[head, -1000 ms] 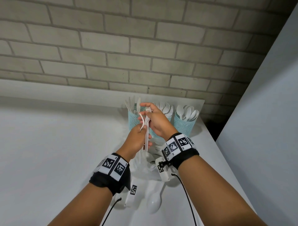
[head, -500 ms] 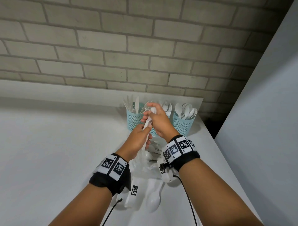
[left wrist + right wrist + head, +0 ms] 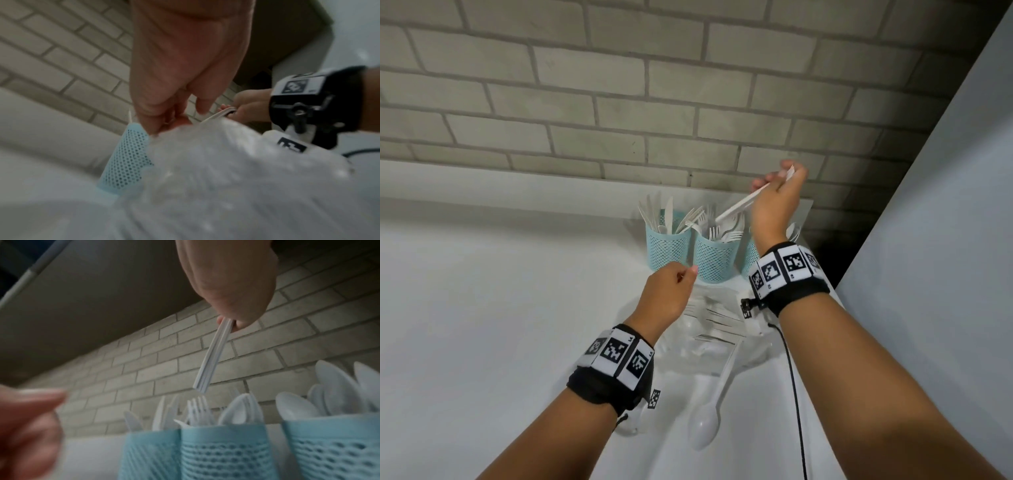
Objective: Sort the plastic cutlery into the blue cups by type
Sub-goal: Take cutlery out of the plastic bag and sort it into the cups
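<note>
Three blue mesh cups stand by the brick wall: the left cup (image 3: 667,248) holds knives, the middle cup (image 3: 717,262) forks, the right cup (image 3: 747,255) spoons, half hidden behind my right wrist. My right hand (image 3: 779,180) is raised above them and pinches a bundle of white plastic cutlery (image 3: 739,207) at its head end, so its type is hidden. The handle ends (image 3: 200,387) hang just over the forks in the middle cup (image 3: 224,454). My left hand (image 3: 686,274) hovers before the cups with fingers curled, thumb on forefinger, and nothing plainly in it.
A clear plastic bag (image 3: 709,342) with more white cutlery lies on the white table between my wrists. A loose white spoon (image 3: 705,425) lies nearer me. A white panel (image 3: 945,240) walls off the right side, and the table edge runs along it.
Both hands were together on the bundle in front of the cups. Now my right hand has lifted it up and to the right over the middle cup, and my left hand has let go and dropped back.
</note>
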`<act>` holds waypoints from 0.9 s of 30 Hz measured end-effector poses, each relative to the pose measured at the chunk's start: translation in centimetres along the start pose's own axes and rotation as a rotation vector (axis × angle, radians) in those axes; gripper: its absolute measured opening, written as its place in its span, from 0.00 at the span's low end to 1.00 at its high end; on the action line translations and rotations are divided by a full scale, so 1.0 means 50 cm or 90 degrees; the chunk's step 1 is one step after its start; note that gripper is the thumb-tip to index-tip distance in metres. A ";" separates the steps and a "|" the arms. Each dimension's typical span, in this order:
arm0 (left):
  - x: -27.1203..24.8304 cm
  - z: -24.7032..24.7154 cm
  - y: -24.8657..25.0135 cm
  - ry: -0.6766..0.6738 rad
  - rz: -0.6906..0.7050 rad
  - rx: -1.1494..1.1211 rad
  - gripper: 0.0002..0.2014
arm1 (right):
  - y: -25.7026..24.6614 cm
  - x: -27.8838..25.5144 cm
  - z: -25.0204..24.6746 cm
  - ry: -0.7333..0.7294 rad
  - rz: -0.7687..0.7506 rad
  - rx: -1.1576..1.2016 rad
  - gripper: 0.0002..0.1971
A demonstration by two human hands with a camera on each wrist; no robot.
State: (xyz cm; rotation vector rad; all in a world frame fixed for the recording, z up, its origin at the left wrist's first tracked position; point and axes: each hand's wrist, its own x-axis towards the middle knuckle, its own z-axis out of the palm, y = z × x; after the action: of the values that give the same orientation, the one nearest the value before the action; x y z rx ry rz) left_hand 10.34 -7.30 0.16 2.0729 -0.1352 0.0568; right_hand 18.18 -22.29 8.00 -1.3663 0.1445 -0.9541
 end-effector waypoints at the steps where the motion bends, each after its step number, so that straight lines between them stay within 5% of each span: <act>1: 0.002 0.002 -0.005 0.013 0.023 0.076 0.15 | 0.008 0.003 0.003 -0.009 -0.044 -0.023 0.09; 3: 0.000 0.003 -0.010 0.003 0.022 0.206 0.13 | 0.032 -0.002 0.008 -0.074 -0.088 -0.109 0.08; 6: -0.013 -0.002 -0.007 -0.130 -0.071 0.335 0.14 | 0.084 -0.016 0.006 -0.202 -0.061 -0.349 0.10; 9: -0.017 -0.019 -0.011 -0.186 -0.096 0.347 0.11 | 0.128 -0.030 -0.003 -0.317 -0.102 -0.677 0.13; 13: -0.015 -0.036 -0.016 -0.210 -0.068 0.339 0.11 | 0.116 -0.028 -0.005 -0.432 -0.134 -0.836 0.17; 16: -0.016 -0.038 -0.015 -0.218 -0.087 0.324 0.14 | 0.062 -0.037 0.005 -0.473 -0.151 -0.861 0.23; 19: -0.018 -0.038 -0.017 -0.221 -0.112 0.313 0.15 | -0.008 -0.067 0.001 -0.526 -0.201 -0.646 0.15; 21: -0.021 -0.041 -0.015 -0.218 -0.111 0.308 0.17 | -0.057 -0.095 -0.019 -0.743 -0.125 -0.624 0.10; 24: -0.029 -0.042 -0.015 -0.235 -0.084 0.336 0.21 | -0.089 -0.161 -0.045 -1.166 0.019 -0.835 0.10; 27: -0.033 -0.044 -0.020 -0.240 -0.083 0.309 0.21 | -0.062 -0.234 -0.073 -1.321 0.022 -0.960 0.15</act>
State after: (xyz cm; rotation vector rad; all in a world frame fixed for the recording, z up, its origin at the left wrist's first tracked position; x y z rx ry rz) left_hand 8.86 -4.78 0.20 2.5532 -0.2333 -0.4204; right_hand 7.07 -17.23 4.74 -2.9385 -0.8538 1.3216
